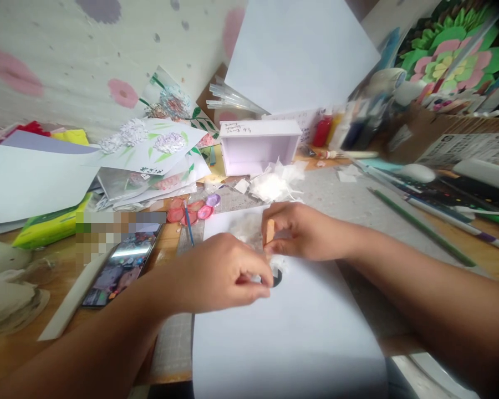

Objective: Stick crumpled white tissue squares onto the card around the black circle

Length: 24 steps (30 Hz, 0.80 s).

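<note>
A white sheet of paper (291,338) lies in front of me and hangs over the table's front edge. My right hand (299,230) is closed over it, thumb and fingers pinching a short flat orange stick (270,231) held upright. Beside it, my left hand (228,274) is closed in a pinch, its fingertips at a small dark round thing (277,278). Whether the left fingers grip that thing is unclear. Whitish fluffy material (245,224) lies on the paper behind the hands, partly hidden and blurred.
A phone (127,266) lies left of my left forearm. Pink and purple wax-like discs (195,210) and a thin blue brush (188,223) sit behind it. A white open box (260,148) and crumpled tissue (274,183) stand further back. A green pencil (419,226) lies right.
</note>
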Each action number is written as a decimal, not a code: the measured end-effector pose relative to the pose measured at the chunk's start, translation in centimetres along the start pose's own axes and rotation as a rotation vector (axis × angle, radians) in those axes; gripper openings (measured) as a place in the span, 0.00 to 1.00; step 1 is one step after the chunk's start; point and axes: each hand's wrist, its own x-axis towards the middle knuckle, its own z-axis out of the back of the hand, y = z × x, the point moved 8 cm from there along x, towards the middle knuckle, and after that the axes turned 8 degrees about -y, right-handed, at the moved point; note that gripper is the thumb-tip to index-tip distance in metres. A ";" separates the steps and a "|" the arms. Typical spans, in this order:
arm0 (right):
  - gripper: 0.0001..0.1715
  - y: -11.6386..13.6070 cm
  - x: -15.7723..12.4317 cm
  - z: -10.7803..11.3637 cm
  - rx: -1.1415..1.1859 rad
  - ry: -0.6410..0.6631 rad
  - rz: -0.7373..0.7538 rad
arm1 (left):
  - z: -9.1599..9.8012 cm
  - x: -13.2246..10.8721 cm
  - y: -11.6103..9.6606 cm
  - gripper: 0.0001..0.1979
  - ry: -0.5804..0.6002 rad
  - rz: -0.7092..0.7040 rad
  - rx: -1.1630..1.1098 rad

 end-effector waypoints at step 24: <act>0.08 -1.8 -0.6 3.5 0.285 -0.260 -0.185 | 1.0 0.0 0.3 0.12 -0.157 -0.130 0.363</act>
